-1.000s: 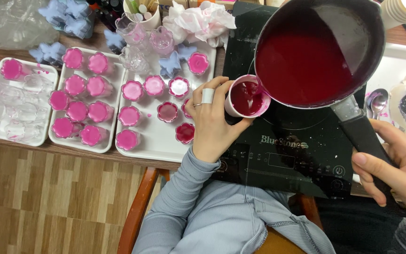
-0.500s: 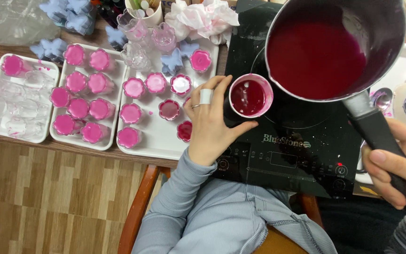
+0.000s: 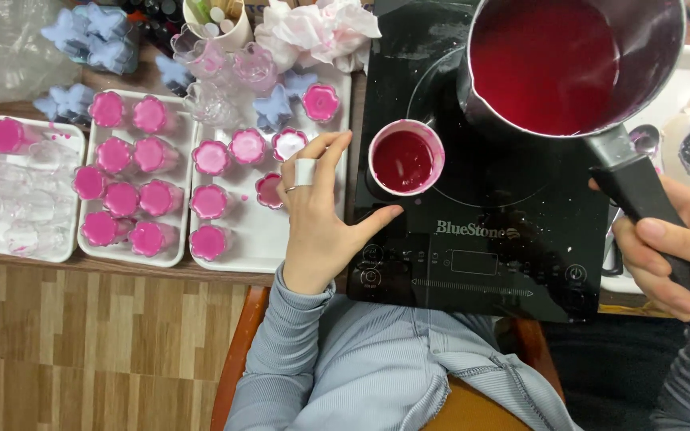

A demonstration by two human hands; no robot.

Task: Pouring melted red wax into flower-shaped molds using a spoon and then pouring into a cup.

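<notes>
my right hand (image 3: 668, 247) is wrapped tight around the black handle (image 3: 640, 195) of the saucepan (image 3: 576, 60), which holds deep red liquid and sits up and to the left of that grip, over the black cooktop (image 3: 481, 239). my left hand (image 3: 317, 211) is spread open and holds nothing; the small cup (image 3: 406, 157) of red liquid stands just off its fingertips, on the cooktop.

Black induction cooktop (image 3: 481, 239) bears white lettering and a small dark display (image 3: 473, 262).
</notes>
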